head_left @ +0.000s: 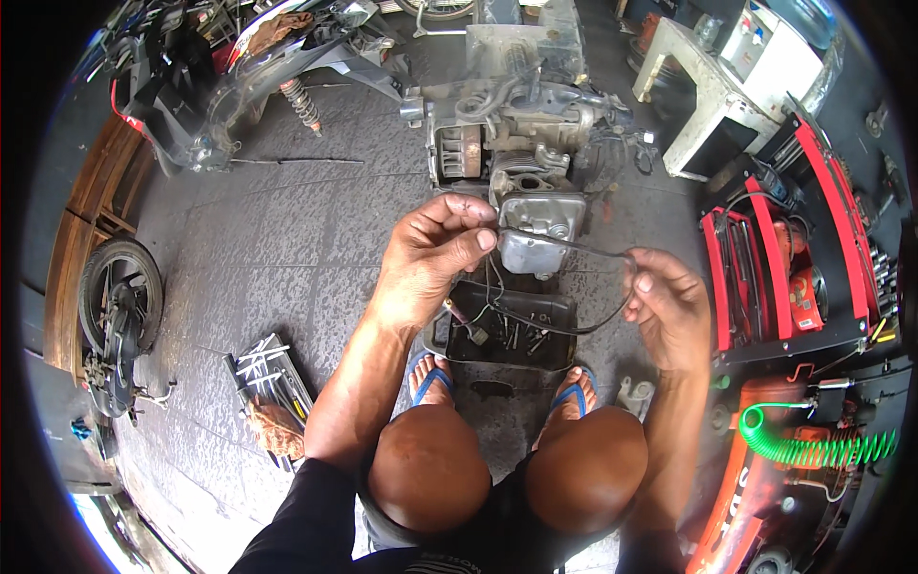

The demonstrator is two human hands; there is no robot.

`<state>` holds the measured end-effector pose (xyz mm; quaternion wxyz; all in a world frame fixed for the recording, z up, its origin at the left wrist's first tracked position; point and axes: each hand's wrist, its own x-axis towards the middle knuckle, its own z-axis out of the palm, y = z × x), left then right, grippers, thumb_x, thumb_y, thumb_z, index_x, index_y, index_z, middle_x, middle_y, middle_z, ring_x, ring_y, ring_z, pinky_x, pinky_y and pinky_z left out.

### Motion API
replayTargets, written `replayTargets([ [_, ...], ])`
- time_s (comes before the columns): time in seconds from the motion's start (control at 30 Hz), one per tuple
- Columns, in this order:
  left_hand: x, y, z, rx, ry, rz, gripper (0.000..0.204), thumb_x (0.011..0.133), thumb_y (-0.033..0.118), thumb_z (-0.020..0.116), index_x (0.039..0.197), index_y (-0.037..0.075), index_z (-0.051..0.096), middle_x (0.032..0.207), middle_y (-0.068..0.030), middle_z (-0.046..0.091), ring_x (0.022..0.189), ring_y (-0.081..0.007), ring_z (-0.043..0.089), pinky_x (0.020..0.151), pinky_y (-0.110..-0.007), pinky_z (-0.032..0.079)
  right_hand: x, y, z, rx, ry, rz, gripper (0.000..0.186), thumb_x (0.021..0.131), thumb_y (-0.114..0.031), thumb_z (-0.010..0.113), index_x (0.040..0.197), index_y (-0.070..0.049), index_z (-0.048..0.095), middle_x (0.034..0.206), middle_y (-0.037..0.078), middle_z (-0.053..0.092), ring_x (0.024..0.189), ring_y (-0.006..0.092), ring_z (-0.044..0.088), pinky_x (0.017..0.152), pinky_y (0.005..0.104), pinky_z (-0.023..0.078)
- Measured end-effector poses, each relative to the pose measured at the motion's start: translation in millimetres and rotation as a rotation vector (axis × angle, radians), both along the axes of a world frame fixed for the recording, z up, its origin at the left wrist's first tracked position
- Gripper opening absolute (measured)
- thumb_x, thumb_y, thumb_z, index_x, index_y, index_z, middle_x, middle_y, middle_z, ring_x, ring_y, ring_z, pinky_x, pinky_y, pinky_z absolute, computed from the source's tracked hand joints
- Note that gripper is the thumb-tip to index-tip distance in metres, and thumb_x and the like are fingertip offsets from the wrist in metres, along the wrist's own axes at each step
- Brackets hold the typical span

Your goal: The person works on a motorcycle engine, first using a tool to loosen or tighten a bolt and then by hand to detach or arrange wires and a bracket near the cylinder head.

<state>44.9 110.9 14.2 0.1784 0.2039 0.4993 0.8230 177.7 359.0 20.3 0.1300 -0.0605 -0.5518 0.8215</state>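
Observation:
A thin, dark, flexible loop, which looks like a rubber gasket, is held up in front of me and stretched between both hands. My left hand pinches one end of it between thumb and fingers. At the other end, my right hand has its thumb and fingers closed on the loop's curve. Just beyond the hands lies a scooter engine with its grey metal cylinder end facing me. Beneath the loop, a black tray on the floor holds several bolts and small parts.
A red tool rack and an orange-red compressor tank with a green coiled hose stand on the right. On the left are a tool case, a wheel and wooden boards. A partly dismantled scooter stands far left.

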Motion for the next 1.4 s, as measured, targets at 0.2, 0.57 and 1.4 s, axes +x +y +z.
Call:
replayTargets([
  [0.2, 1.0, -1.0, 5.0, -0.026, 0.056, 0.003, 0.016, 0.087, 0.003, 0.070, 0.101, 0.002, 0.063, 0.092, -0.0052, 0.065, 0.072, -0.0071, 0.050, 0.064, -0.021, 0.041, 4.5, -2.3, -3.4, 0.048, -0.008, -0.012, 0.029, 0.086, -0.003, 0.070, 0.114, 0.005, 0.065, 0.091, 0.010, 0.068, 0.071, 0.0117, 0.062, 0.061, 0.0253, 0.052],
  [0.57, -1.3, 3.3, 10.9, -0.102, 0.153, -0.024, 0.018, 0.086, 0.004, 0.073, 0.101, 0.003, 0.063, 0.094, -0.0030, 0.066, 0.085, -0.0089, 0.058, 0.074, -0.023, 0.045, 11.2, -5.1, -6.8, 0.123, -0.047, -0.025, 0.025, 0.089, -0.001, 0.065, 0.114, 0.004, 0.064, 0.092, 0.009, 0.067, 0.071, 0.0113, 0.061, 0.061, 0.0264, 0.053],
  [1.4, -67.7, 113.7, 44.2, -0.974, 0.839, -0.302, 0.027, 0.084, 0.003, 0.070, 0.110, -0.004, 0.064, 0.091, -0.0107, 0.069, 0.085, -0.0167, 0.065, 0.077, -0.029, 0.052, -36.0, -28.9, -122.9, -0.270, -0.281, -0.023, 0.014, 0.092, -0.005, 0.064, 0.104, -0.001, 0.061, 0.093, 0.011, 0.068, 0.076, 0.0174, 0.068, 0.068, 0.0303, 0.059],
])
